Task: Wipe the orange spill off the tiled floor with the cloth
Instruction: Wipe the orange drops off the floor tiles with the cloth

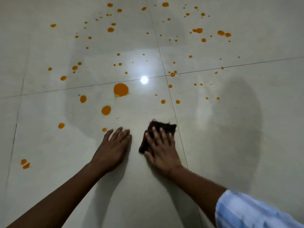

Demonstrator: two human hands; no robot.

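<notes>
Orange drops and blobs are scattered over the pale tiled floor [238, 145]. The largest orange blob [120, 90] lies near the middle, and smaller ones spread to the far edge and to the left. A dark brown cloth [162, 126] lies flat on the floor just right of centre. My right hand [162, 146] presses on the cloth with straight, spread fingers; the cloth and hand look slightly blurred. My left hand [113, 146] rests flat on the bare tile to the left of the cloth, a small orange drop [104, 129] just beyond its fingertips.
Dark grout lines [171, 96] cross the floor. A bright lamp reflection [144, 80] shines near the centre. A light blue sleeve [250, 211] covers my right upper arm at the lower right. Grey shadows fall across the tiles.
</notes>
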